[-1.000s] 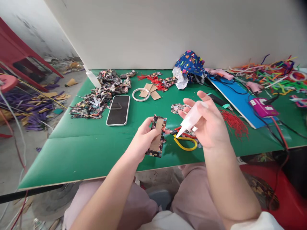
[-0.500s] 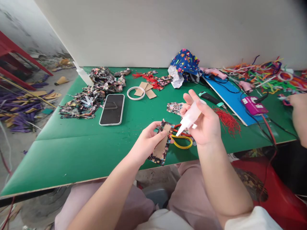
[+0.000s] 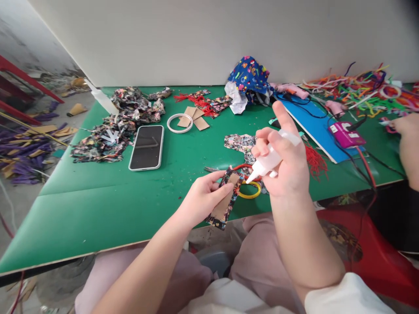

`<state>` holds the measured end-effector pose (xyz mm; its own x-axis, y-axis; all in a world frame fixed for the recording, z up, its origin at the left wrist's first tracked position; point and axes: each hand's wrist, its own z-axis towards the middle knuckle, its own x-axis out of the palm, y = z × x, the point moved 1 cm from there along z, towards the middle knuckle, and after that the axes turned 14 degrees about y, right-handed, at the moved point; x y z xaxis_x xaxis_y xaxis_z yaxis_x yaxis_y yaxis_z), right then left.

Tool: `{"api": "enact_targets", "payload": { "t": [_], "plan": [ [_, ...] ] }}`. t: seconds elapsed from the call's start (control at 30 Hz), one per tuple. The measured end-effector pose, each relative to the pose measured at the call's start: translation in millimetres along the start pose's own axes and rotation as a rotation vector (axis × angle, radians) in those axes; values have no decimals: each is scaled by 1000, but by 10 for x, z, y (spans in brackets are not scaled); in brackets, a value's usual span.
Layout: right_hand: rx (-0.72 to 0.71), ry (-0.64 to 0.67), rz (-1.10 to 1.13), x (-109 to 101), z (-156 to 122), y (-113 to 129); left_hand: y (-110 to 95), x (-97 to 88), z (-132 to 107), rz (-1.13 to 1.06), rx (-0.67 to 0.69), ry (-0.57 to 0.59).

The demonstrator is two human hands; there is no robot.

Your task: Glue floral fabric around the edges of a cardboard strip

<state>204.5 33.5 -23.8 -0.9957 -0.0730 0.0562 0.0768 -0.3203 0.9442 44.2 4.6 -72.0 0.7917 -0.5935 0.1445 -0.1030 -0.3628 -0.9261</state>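
Observation:
My left hand is closed on a cardboard piece edged with dark floral fabric, its thumb lying over the bare brown board. It is held near the table's front edge. In my right hand is a white glue bottle, gripped with the index finger raised; its nozzle points down to the left, close to the fabric's right edge. I cannot tell whether the tip touches. Behind the piece, scissors with red and yellow handles lie on the table, partly hidden. Floral fabric scraps lie beyond them.
On the green table are a phone, a tape roll, cardboard pieces, a fabric heap and another glue bottle. To the right are a blue board, a magenta box with cables, and another person's hand.
My right hand has shifted slightly right with the glue bottle, and its index finger now sticks up. The left hand still holds the fabric-edged cardboard. The camera view has shifted a little.

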Motion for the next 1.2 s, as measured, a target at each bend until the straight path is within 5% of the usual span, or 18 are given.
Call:
{"api": "enact_targets", "payload": {
  "t": [0.3,0.57,0.77,0.93,1.2],
  "plan": [
    [-104,-36,-347,100,-83,-89,-57,120,-44,16,-9,125],
    [-157,-94,-42,82,-101,104,-67,127,-79,-31,-15,131],
    [-129,75,-148,27,-113,221,-91,130,-69,-31,-6,136],
    [-159,198,101,71,-116,197,-77,114,-84,-17,33,133],
    [-106,91,231,64,-82,205,-73,109,-61,4,11,151]
  ]
}}
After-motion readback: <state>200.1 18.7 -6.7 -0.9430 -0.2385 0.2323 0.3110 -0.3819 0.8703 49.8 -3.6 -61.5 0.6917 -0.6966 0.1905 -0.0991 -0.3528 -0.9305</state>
